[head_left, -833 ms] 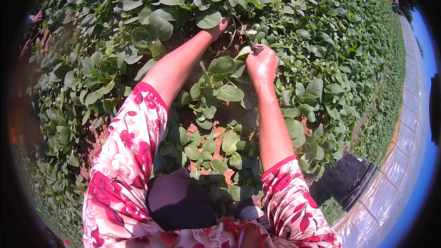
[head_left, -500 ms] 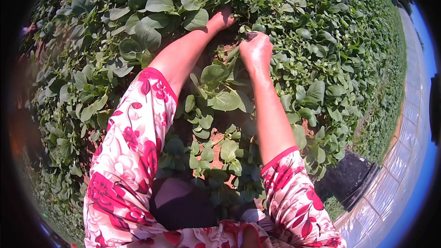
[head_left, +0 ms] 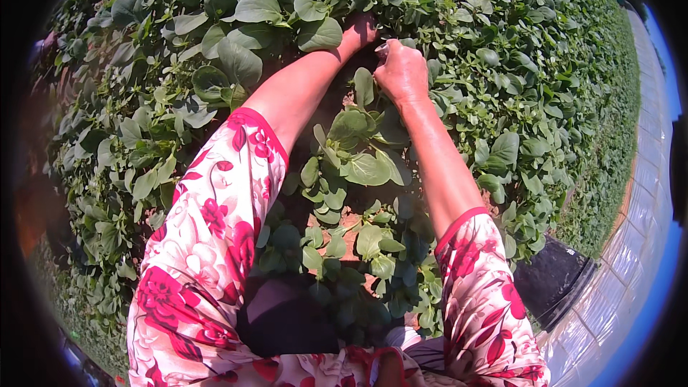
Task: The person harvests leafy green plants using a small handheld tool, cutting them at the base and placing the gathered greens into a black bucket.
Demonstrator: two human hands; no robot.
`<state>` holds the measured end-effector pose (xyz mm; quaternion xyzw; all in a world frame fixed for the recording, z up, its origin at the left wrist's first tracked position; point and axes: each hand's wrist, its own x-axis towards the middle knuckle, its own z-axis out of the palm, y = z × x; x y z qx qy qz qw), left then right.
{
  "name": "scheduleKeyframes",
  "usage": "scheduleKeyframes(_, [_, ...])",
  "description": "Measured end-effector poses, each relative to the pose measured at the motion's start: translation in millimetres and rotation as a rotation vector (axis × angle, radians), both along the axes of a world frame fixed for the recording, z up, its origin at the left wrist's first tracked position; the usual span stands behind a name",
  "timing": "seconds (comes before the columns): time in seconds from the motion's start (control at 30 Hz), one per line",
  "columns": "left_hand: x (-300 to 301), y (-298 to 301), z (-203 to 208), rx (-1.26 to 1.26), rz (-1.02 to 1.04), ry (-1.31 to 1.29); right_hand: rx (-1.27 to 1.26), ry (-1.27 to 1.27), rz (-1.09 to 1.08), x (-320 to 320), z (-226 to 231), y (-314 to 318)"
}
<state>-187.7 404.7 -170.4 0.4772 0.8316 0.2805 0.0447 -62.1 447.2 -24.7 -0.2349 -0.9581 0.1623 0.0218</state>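
Both my arms reach forward into a bed of leafy green plants. My left hand (head_left: 360, 29) is low among the stems, below a cluster of broad leaves (head_left: 320, 34); its fingers are hidden by foliage and shade. Close to its right, my right hand (head_left: 403, 73) is closed in a fist around a short tool handle (head_left: 383, 50). Only the handle's end shows above the fist, so the tool's working end cannot be made out. Between my forearms grows a broad-leaved green plant (head_left: 364, 169), with reddish soil showing around it.
Dense small-leaved greenery (head_left: 516, 79) spreads to the right. A black plastic container (head_left: 550, 278) stands at the lower right, beside a long strip of shiny plastic sheeting (head_left: 631, 236). My dark-clad knee (head_left: 287, 319) is at the bottom, near smaller plants (head_left: 369, 242).
My right hand has shifted slightly up and tilted, its fist still closed on the handle. My left hand has moved slightly right among the leaves. The whole view has shifted slightly.
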Motion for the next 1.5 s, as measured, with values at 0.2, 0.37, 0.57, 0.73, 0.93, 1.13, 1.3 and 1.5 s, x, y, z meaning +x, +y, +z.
scheduleKeyframes(0.2, [16.9,-31.5,4.9,-0.016,-0.014,0.421,0.002,-0.060,0.169,37.9,27.6,-4.3])
scheduleKeyframes(0.37, [20.7,-48.9,14.7,0.184,0.052,0.517,-0.053,-0.013,-0.084,63.6,52.3,-29.8])
scheduleKeyframes(0.57, [22.6,-6.2,19.7,0.010,-0.031,0.253,-0.141,0.028,-0.446,79.6,76.5,-22.3])
scheduleKeyframes(0.73, [-25.7,16.3,-21.9,-0.181,-0.165,0.269,-0.243,-0.026,-0.477,53.1,80.2,-26.2])
scheduleKeyframes(0.93, [5.9,62.5,-17.9,-0.113,-0.190,0.070,-0.160,-0.060,-0.481,33.8,41.0,19.2])
scheduleKeyframes(1.13, [-39.1,57.8,-71.4,0.094,0.110,0.350,-0.168,0.026,-0.249,-5.1,11.2,11.5])
scheduleKeyframes(1.3, [-40.8,44.0,-36.3,-0.016,-0.146,0.503,-0.092,-0.018,-0.137,4.8,2.4,18.1])
scheduleKeyframes(1.5, [8.0,21.2,22.2,-0.172,-0.188,0.324,-0.012,0.026,0.001,34.1,4.5,29.1])
